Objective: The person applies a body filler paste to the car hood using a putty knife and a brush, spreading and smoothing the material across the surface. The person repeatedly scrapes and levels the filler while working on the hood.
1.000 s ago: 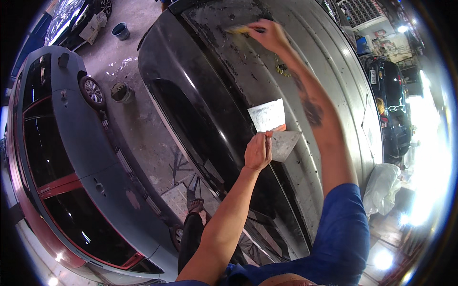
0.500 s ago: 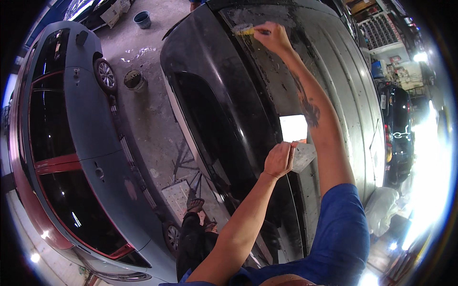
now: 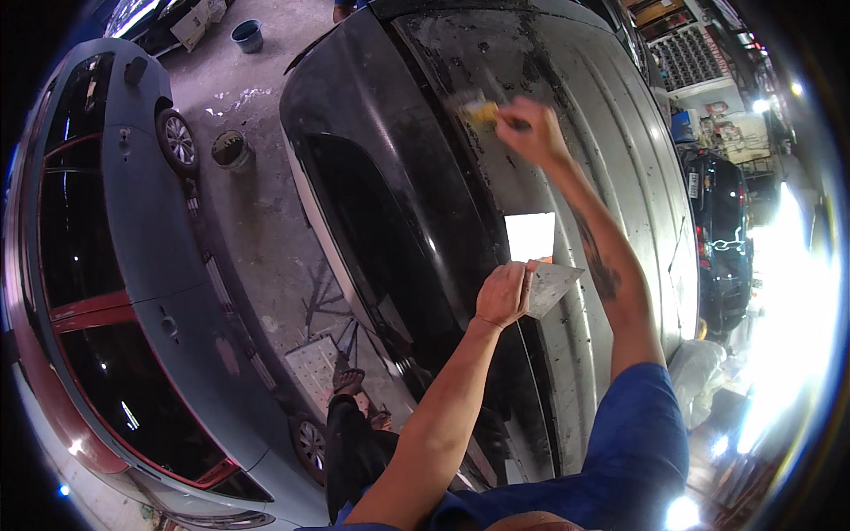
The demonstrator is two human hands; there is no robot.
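Observation:
My right hand [image 3: 536,133] is closed round the dark handle of a paintbrush [image 3: 481,111] with a yellow band; its pale bristles are blurred. The brush is over the far part of a dark car roof [image 3: 580,150], whose paint is patchy and flaking there. Nearer to me, my left hand [image 3: 503,296] grips a flat grey metal scraper [image 3: 554,287], its broad plate sticking out to the right. Just beyond that hand, a bright white rectangle [image 3: 531,234] shows on the roof, with a little orange at its lower edge; what it is I cannot tell.
A grey car with red trim [image 3: 177,239] stands to my left. On the floor between the cars are a blue bucket [image 3: 247,37] and a dirty pail [image 3: 232,151]. My foot is on a pale step [image 3: 319,367]. Another dark car [image 3: 724,239] and cluttered shelves lie right.
My right hand and the brush have moved nearer and slightly right over the roof. My left hand still grips the scraper, and the whole view has shifted a little.

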